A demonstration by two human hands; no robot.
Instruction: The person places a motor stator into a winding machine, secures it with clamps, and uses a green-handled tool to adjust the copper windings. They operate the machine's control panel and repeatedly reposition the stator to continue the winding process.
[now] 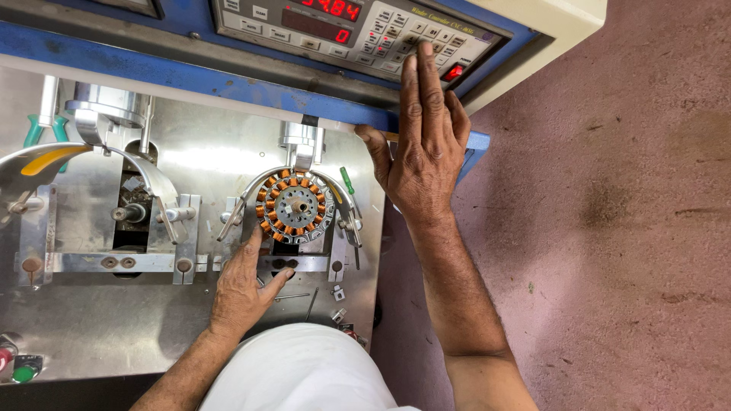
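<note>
A round stator (pixel 295 207) with copper-wound teeth sits in the right-hand winding fixture, under a steel spindle (pixel 302 143). My left hand (pixel 242 289) rests flat on the steel machine bed (pixel 91 320) just below the stator, fingers reaching up to its lower left edge. My right hand (pixel 423 144) stretches up to the grey control panel (pixel 358 30), its fingertips on a key near a red lit button (pixel 454 72), thumb hooked over the blue frame edge (pixel 228 85). Neither hand holds anything.
A second, empty winding fixture (pixel 133 205) stands at the left with curved steel guides. A green-handled tool (pixel 346 181) lies beside the stator. Small loose parts (pixel 339 293) lie on the bed. Red and green buttons (pixel 19 369) sit at the bottom left. Reddish floor (pixel 609 228) lies to the right.
</note>
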